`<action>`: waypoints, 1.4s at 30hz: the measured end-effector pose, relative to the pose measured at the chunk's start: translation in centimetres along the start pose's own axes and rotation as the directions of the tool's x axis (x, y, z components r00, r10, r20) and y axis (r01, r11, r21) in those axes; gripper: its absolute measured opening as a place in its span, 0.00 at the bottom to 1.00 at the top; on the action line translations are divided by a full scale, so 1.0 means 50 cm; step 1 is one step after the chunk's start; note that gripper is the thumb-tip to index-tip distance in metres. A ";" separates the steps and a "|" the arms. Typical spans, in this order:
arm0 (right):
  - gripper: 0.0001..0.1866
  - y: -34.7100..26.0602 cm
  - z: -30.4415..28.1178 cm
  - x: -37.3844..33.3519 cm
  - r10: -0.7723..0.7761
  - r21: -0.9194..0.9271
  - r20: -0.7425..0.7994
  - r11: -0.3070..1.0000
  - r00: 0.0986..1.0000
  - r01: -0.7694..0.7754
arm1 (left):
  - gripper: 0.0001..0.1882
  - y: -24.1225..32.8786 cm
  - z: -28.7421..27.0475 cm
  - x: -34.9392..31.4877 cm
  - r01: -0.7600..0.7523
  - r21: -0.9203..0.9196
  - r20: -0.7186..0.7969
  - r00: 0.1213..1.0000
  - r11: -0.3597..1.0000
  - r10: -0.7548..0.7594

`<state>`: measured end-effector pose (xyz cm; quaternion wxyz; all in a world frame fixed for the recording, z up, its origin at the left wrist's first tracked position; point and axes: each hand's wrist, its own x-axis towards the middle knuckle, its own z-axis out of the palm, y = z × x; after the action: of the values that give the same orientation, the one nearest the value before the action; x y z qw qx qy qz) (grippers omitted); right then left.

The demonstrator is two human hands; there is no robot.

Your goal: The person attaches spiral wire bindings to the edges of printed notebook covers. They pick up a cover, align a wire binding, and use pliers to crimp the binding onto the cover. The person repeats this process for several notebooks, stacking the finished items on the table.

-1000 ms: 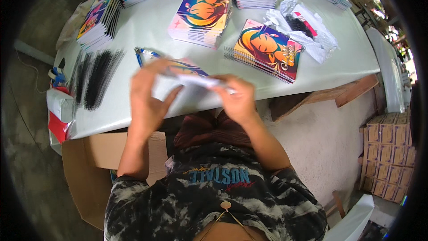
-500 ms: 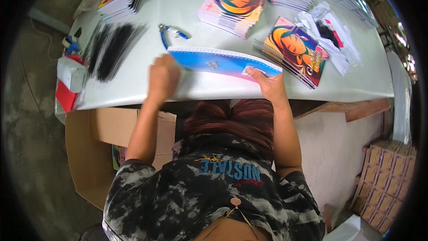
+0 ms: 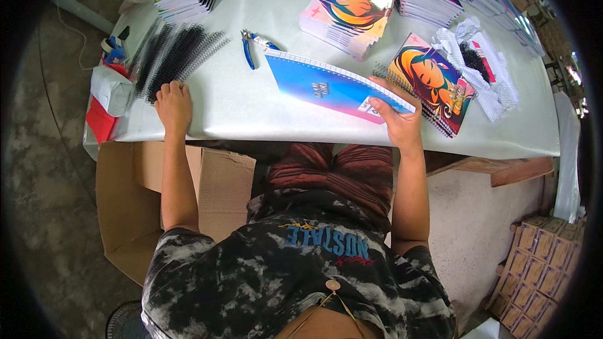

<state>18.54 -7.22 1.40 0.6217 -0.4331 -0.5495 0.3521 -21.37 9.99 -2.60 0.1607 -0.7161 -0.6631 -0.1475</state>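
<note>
My right hand [image 3: 402,122] grips an unbound notebook [image 3: 326,88] by its right end, thumb on the blue-to-pink cover. Its row of punched holes runs along the upper edge, tilted up off the table. At the left, my left hand [image 3: 174,107] reaches the near end of a pile of black spiral binding coils [image 3: 182,53]. Its fingers are curled together with the tips at the coils; whether they pinch one is hidden. Between the coils and the notebook lie blue-handled pliers [image 3: 249,53]. Spiral-bound notebooks [image 3: 433,75] with an illustrated cover lie beside my right hand.
Notebook stacks [image 3: 348,12] stand along the far side of the white-covered table [image 3: 239,113]. White wrapping [image 3: 496,97] with black coils lies at the right. A white-and-red packet [image 3: 110,91] and a tape dispenser [image 3: 115,49] sit at the left edge. Below is an open cardboard box [image 3: 129,201].
My left hand has left the notebook's left end and moved left to the coils. My right hand still holds the notebook, now tilted more, its left end higher.
</note>
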 end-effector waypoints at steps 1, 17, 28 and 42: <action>0.15 -0.001 0.002 -0.001 0.013 0.014 -0.011 1.000 1.000 -0.013 | 0.16 0.003 0.007 0.000 0.009 -0.034 -0.030 0.999 0.999 -0.010; 0.14 0.001 -0.001 -0.020 0.012 -0.014 -0.040 1.000 0.999 -0.013 | 0.15 -0.038 0.022 0.096 0.149 0.056 -0.117 0.983 0.987 -0.142; 0.14 0.005 -0.009 -0.023 0.008 -0.016 -0.072 1.000 0.997 -0.009 | 0.16 -0.012 0.031 0.077 0.097 0.037 0.009 0.995 0.995 -0.098; 0.14 0.004 -0.010 -0.020 -0.006 -0.047 -0.061 0.999 0.998 0.004 | 0.15 -0.067 0.023 0.097 0.052 -0.127 -0.329 0.940 0.991 -0.092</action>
<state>18.89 -8.15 0.84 0.6288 -0.4568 -0.5394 0.3241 -24.36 15.10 -1.46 0.2235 -0.6641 -0.6422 -0.3109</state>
